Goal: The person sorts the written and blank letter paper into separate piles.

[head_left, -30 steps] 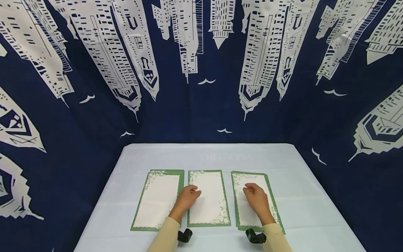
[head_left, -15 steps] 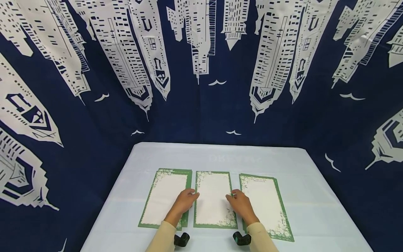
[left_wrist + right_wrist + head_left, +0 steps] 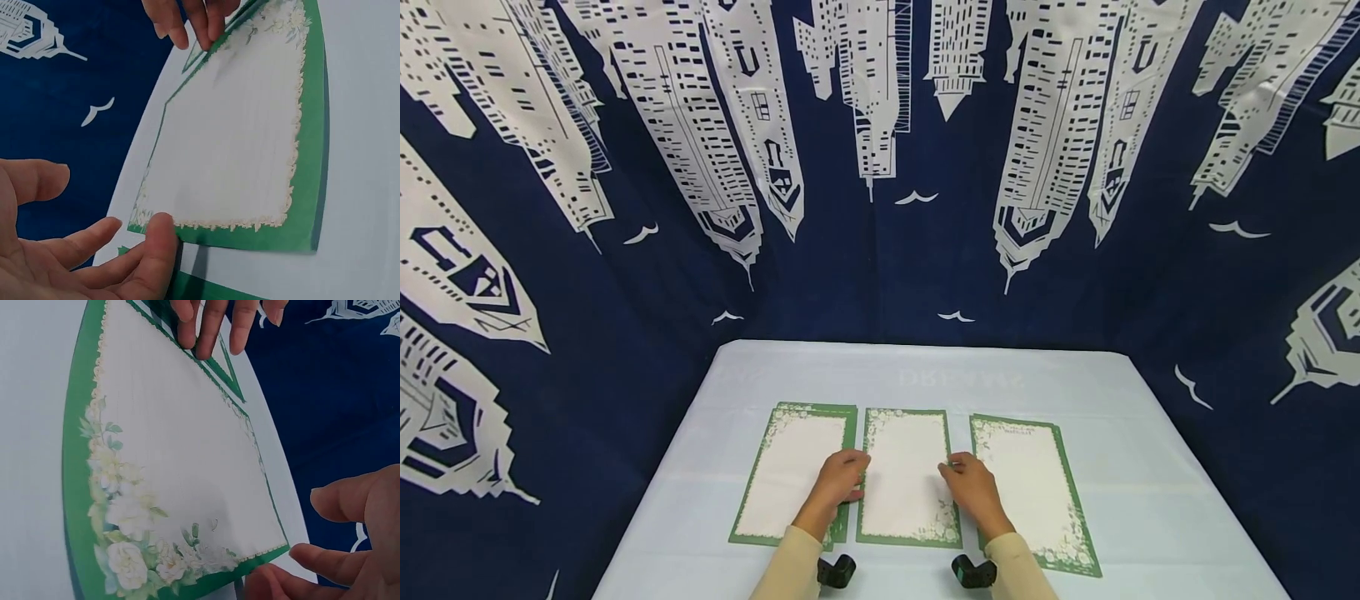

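Note:
In the head view a white sheet of paper (image 3: 906, 479) with a green floral border lies at the middle of the table. My left hand (image 3: 835, 483) is at its left edge, my right hand (image 3: 976, 492) at its right edge. In the left wrist view, a left fingertip (image 3: 164, 231) meets the green border, while the other fingers spread loosely apart. The right wrist view has right fingers (image 3: 265, 581) against the near border beside printed white flowers, the rest of the hand loosely extended. Each wrist view also shows the opposite hand's fingertips at the far edge.
Overlapping sheets with matching borders lie to the left (image 3: 790, 475) and right (image 3: 1030, 492) of the middle one. The white-covered table (image 3: 1037, 375) meets a navy curtain (image 3: 865, 275) printed with buildings. Black wrist devices (image 3: 837, 572) sit near both sleeves.
My right hand came leftward from over the right-hand sheets to the middle sheet's right edge. The middle sheet shifted slightly left, and my left fingers moved to its left edge. The head view also shifted.

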Tool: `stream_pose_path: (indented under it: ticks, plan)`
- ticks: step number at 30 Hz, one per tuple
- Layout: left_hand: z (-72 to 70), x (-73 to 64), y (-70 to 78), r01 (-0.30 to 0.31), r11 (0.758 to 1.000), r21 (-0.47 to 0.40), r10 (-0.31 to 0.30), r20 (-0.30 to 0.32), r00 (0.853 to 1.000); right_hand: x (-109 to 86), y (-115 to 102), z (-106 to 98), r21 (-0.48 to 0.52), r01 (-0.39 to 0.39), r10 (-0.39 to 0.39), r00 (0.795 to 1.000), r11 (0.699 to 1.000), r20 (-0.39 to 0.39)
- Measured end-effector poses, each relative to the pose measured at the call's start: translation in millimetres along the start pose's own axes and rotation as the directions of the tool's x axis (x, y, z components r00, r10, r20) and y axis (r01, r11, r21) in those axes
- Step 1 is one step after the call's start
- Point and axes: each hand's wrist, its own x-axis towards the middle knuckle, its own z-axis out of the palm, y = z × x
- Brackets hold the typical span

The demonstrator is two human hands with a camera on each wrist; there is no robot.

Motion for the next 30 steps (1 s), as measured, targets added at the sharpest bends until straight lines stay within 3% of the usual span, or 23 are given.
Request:
stream_pose_path:
  ticks: [5,9,17,24,30]
  plan:
    - [-2.4,0.3,-2.3,0.008,0.999,-0.050,-0.010,-0.040,0.999,5.3,4,0,0.064,-0.008,0.010,0.999,0.998,-0.046]
    - [-2.9,1.4,-6.7,-0.005,0.999,-0.033,0.004,-0.045,0.999,8.1,8,0,0.089,0.004,0.003,0.997,0.996,-0.076]
    - [-9.7,2.5,-12.1,-0.080,0.983,0.166,0.098,-0.105,0.990,9.9,8,6,0.150,0.028,-0.020,0.998,0.988,-0.052]
    - [-36.3,-2.4,-4.0,-0.111,0.971,0.213,0.145,-0.151,0.978,16.3,-11,18,0.220,0.047,-0.038,0.998,0.974,-0.042]
    - [-73.8,-4.4,-0.8,-0.084,0.964,0.253,0.149,-0.251,0.956,21.2,-37,45,0.269,0.049,-0.061,0.997,0.962,0.038]
